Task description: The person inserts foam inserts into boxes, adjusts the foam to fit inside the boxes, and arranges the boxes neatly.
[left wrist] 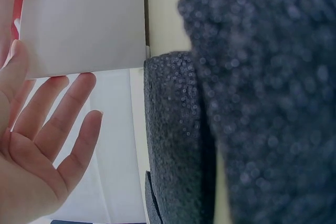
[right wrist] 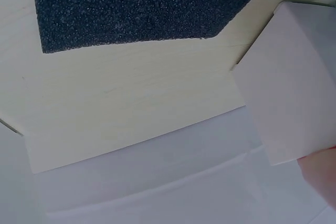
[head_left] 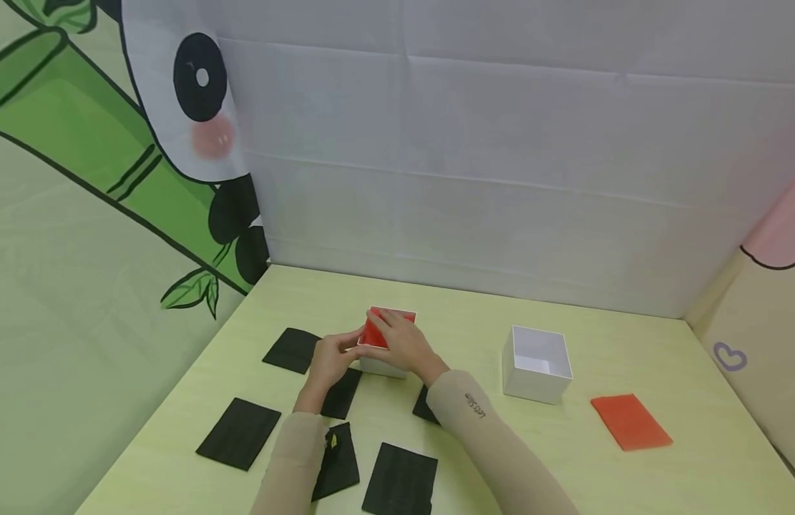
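A white box point(head_left: 384, 367) stands near the middle of the table, and a red sheet point(head_left: 374, 335) sits in its top. My left hand point(head_left: 330, 363) touches the box's left side with extended fingers, its thumb at the near corner. In the left wrist view, the fingertips point(left wrist: 86, 81) lie against the box wall point(left wrist: 84, 24). My right hand point(head_left: 403, 345) lies over the top, its fingers pressing on the red sheet and its thumb along the near rim. Its fingers' contact inside the box is partly hidden.
Several black foam sheets point(head_left: 239, 433) lie left and in front of the box, some under my forearms. A second white box point(head_left: 536, 365), open at the top, stands to the right. Beyond it lies a flat red sheet point(head_left: 632, 422). A white curtain point(head_left: 500, 164) hangs behind the table.
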Demonstrator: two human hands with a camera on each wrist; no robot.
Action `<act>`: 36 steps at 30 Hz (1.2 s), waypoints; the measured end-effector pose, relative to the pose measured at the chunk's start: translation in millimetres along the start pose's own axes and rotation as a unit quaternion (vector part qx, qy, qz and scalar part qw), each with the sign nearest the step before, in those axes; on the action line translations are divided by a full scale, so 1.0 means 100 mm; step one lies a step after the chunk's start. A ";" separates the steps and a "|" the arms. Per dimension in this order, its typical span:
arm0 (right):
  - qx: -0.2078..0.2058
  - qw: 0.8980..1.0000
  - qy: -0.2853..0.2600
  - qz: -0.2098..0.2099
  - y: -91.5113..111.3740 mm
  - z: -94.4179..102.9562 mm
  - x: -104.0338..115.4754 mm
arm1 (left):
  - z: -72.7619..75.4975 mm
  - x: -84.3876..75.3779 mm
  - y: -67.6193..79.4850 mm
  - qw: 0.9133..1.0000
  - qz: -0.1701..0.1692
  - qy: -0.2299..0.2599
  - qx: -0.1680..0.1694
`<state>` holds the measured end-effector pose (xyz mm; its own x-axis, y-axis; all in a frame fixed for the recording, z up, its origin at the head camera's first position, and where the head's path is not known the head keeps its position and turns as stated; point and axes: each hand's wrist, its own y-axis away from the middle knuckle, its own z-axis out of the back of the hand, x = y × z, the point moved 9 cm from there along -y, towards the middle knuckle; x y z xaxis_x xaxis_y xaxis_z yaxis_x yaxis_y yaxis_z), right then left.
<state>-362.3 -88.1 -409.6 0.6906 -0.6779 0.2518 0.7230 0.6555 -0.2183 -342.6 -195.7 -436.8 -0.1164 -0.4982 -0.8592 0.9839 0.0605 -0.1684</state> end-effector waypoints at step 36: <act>-0.015 0.999 -0.034 0.012 0.09 0.06 0.04 | 0.04 0.04 0.02 1.000 0.006 -0.011 0.000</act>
<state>-353.2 -82.9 -404.5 0.7058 -0.6373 0.3094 0.7071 0.6607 -0.2520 -340.7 -200.7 -438.7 -0.1024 -0.5160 -0.8505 0.9850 0.0668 -0.1591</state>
